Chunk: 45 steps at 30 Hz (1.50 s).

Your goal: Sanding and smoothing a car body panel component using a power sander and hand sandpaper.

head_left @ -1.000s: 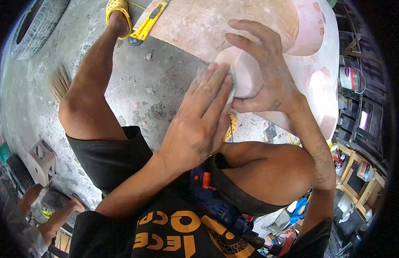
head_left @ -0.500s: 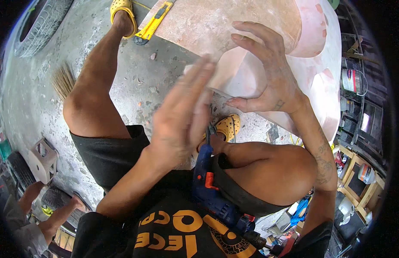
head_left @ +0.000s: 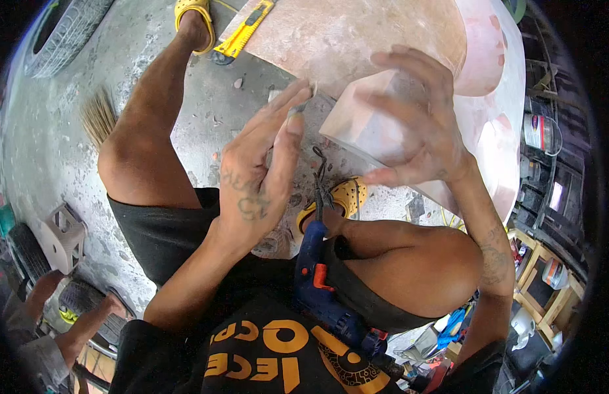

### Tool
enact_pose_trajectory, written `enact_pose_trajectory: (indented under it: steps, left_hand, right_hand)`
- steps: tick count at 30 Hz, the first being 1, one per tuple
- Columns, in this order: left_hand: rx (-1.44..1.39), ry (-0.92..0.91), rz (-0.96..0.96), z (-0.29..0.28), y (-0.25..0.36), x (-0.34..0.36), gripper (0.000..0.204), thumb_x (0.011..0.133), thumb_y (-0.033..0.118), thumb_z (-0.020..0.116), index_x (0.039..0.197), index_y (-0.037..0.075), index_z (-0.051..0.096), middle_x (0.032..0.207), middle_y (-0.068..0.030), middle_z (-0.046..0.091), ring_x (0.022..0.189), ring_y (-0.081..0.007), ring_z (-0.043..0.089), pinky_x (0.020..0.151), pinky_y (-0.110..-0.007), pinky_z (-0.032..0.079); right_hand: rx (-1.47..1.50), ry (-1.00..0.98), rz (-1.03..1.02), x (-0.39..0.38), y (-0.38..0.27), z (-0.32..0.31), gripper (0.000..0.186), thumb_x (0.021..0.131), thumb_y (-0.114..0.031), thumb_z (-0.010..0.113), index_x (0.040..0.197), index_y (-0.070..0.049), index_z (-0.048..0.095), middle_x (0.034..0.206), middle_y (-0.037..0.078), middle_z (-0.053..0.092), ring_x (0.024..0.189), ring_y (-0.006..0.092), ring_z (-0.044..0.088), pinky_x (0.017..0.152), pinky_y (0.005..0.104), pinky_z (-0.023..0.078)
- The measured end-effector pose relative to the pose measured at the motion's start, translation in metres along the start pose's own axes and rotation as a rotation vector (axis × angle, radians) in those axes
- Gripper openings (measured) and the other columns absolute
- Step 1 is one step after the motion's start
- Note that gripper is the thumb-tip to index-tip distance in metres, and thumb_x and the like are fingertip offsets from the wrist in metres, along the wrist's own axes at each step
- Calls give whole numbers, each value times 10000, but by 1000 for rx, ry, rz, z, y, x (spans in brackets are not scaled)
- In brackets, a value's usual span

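Note:
My left hand [head_left: 255, 171] is raised above my lap, its fingers stretched out together and the thumb slightly apart. A small dark grey patch shows by its thumb tip; I cannot make out what it is. Opposite it, my right hand [head_left: 423, 118] is spread and blurred by motion, with nothing visible in it. Below and beyond the right hand lies a large pinkish-white panel [head_left: 363, 39] with raised, curved shapes and a dusty, patchy surface. Across my lap rests a blue power drill [head_left: 311, 282] with a red switch, its dark cord rising between my legs.
A yellow utility knife [head_left: 245, 29] lies at the panel's left corner. On the concrete floor are a straw broom [head_left: 99, 121], a tyre [head_left: 71, 39] and a plastic stool [head_left: 63, 240]. Another person's legs [head_left: 88, 331] show at lower left. Wooden framing [head_left: 541, 282] and buckets [head_left: 538, 131] stand right.
My hands have moved apart. The left has shifted slightly left and turned to show its tattooed back; the right has moved a little right and down. The drill stays on my lap.

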State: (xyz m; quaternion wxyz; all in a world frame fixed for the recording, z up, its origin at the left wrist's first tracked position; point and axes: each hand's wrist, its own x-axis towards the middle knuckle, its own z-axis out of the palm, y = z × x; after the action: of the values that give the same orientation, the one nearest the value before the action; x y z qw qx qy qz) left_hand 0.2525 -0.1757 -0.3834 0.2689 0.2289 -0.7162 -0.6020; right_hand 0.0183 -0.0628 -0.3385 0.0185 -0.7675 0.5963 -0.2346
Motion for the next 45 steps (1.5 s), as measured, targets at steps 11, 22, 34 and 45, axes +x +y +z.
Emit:
enact_pose_trajectory:
  steps: [11, 22, 34, 45]
  left_hand:
    - [45, 28, -57, -20, -10, -7, 297, 1044, 90, 521, 1227, -96, 664, 1331, -280, 648, 1263, -375, 635, 1107, -449, 446]
    - [98, 30, -83, -13, 6, -1, 364, 1090, 118, 452, 1334, -87, 626, 1380, -191, 649, 1324, -265, 576, 1157, -374, 373]
    - [129, -93, 199, 15, 29, -11, 454, 1114, 181, 365, 1365, -134, 574, 1403, -276, 598, 1336, -367, 562, 1162, -452, 394]
    - [116, -358, 507, 79, 34, -20, 425, 1096, 156, 394, 1309, -151, 594, 1401, -299, 590, 1351, -408, 547, 1169, -481, 374]
  right_hand:
    - [-34, -501, -269, -10, -39, -5, 533, 897, -233, 661, 1409, -98, 590, 1528, 39, 533, 1457, 249, 453, 1238, 467, 332]
    - [-454, -204, 362, -111, 23, -125, 517, 979, -301, 649, 1468, -162, 551, 1583, 100, 451, 1500, 324, 366, 1255, 509, 277]
    - [-532, -308, 1039, -353, -70, -197, 840, 856, -373, 779, 1561, -124, 397, 1627, 147, 330, 1537, 365, 255, 1265, 524, 220]
    - [-309, -318, 1108, -320, -68, -123, 751, 810, -576, 779, 1223, 37, 648, 1304, 250, 642, 1248, 441, 589, 1107, 482, 453]
